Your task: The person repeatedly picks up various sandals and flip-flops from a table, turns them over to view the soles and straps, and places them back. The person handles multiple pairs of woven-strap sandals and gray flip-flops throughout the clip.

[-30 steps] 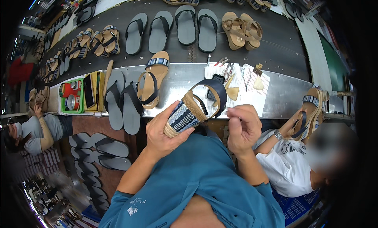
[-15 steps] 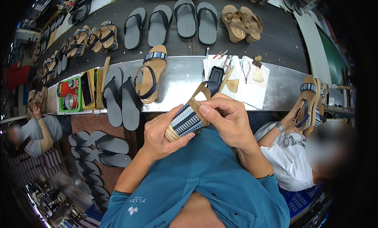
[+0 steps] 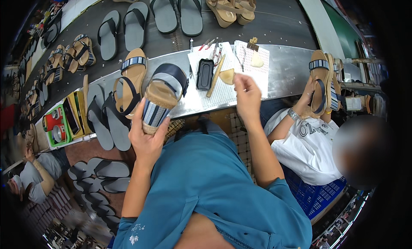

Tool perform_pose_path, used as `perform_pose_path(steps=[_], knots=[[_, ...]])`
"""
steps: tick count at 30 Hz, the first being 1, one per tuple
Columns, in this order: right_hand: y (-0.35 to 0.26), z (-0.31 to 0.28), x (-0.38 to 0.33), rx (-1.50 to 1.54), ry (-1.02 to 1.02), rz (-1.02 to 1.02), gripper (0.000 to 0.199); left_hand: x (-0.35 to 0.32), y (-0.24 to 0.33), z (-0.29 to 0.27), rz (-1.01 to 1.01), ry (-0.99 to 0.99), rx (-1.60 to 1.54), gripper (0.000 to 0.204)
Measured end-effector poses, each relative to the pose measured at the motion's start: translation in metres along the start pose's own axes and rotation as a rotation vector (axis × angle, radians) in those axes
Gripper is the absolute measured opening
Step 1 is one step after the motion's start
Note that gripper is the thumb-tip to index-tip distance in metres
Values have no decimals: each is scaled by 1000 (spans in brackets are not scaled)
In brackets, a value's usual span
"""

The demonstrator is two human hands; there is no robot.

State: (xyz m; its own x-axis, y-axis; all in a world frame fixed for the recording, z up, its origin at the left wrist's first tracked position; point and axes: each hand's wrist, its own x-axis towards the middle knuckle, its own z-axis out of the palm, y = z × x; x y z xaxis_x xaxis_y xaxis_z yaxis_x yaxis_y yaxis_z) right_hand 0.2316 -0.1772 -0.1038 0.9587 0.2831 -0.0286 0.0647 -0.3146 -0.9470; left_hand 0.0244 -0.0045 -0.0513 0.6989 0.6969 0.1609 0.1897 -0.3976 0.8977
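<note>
My left hand (image 3: pixel 148 139) grips a wedge sandal (image 3: pixel 155 117) by its heel. The sandal has a blue-and-white striped woven side, rope-like trim, a tan footbed and a navy strap; its heel end faces me. Over the white sheets on the bench, the fingertips of my right hand (image 3: pixel 248 92) are pinched together at the edge of a flat tan piece (image 3: pixel 226 76) with a rounded side. Just left of that piece lie a thin tan stick (image 3: pixel 216 76) and a black oblong tray (image 3: pixel 204 74). A matching sandal (image 3: pixel 132 73) rests on the bench beyond my left hand.
Grey flip-flops (image 3: pixel 108 116) lie at the bench's left, near a green basket (image 3: pixel 58 120) with red cans. More footwear lines the dark conveyor (image 3: pixel 266 27). A clip (image 3: pixel 253 43) and small tools lie on the sheets. At right, a co-worker (image 3: pixel 302 150) holds sandals.
My right hand has let go of the sandal and reached forward to the tan piece. My left hand has carried the sandal leftward and turned it. The view has shifted right.
</note>
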Motion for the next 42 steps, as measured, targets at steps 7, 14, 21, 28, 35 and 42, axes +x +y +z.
perform_pose_path(steps=[7, 14, 21, 28, 35, 42], knots=[[85, 37, -58, -566, -112, -343, 24, -6, -17, 18, 97, -103, 207, 68], [106, 47, -61, -580, -33, -362, 19, -4, -16, 17, -80, -30, 25, 68], [96, 47, -59, -656, -51, -439, 13, -7, -14, 17, -38, -36, 57, 67], [88, 51, -53, -650, -85, -468, 10, -7, -10, 13, -20, -19, 94, 68], [-60, 42, -49, -40, -162, -963, 26, -13, 11, 3, 7, -36, 195, 69], [-86, 45, -45, -94, -248, -1068, 31, -13, 19, -5, 142, -25, 290, 71]])
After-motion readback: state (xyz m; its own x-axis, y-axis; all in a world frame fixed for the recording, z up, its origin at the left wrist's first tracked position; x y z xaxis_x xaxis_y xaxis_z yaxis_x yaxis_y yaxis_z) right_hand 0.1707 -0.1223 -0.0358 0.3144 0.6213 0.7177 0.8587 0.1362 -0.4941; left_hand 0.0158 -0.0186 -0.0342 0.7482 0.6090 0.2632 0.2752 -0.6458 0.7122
